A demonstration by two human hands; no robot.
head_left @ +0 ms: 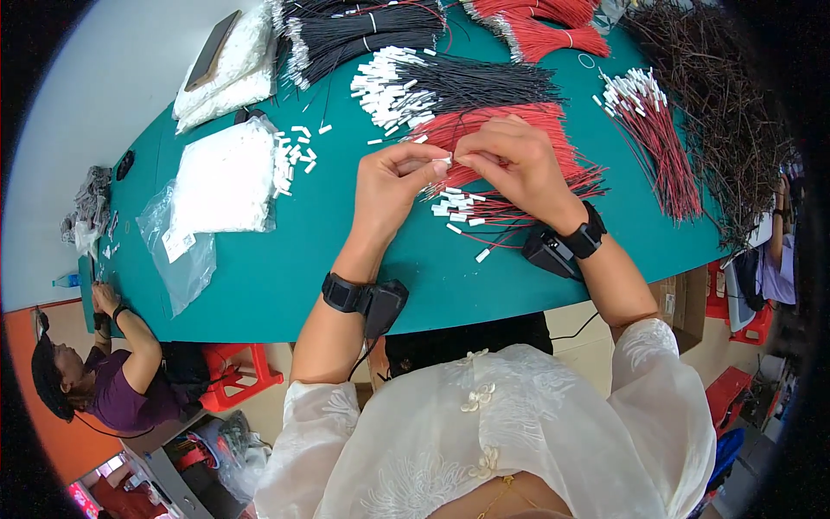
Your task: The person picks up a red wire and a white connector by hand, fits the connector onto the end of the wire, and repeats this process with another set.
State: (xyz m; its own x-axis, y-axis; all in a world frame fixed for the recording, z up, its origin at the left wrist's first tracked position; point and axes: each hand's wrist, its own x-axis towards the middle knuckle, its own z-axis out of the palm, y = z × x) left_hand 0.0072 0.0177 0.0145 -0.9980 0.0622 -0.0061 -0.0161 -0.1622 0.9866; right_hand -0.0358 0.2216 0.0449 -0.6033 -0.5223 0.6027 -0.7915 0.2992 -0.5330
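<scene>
Above the green table, my left hand (386,186) pinches a small white connector housing (447,161) between thumb and fingertips. My right hand (521,166) meets it from the other side, thumb and forefinger pressed together; what they grip is too small to make out. Beneath and beyond both hands lie red wires (549,130) and a row of black wires (493,85) with white housings (389,82) at their left ends. Closer to me, under the right hand, is a smaller pile of red and black wires with white housings (458,205). Each wrist wears a black strapped device.
Loose white housings (294,156) are scattered beside a full white bag (223,177) on the left. Black bundles (363,35) and red bundles (553,35) lie at the back. A red-black bundle (654,143) and a brown wire heap (718,112) fill the right. A co-worker (112,372) sits left.
</scene>
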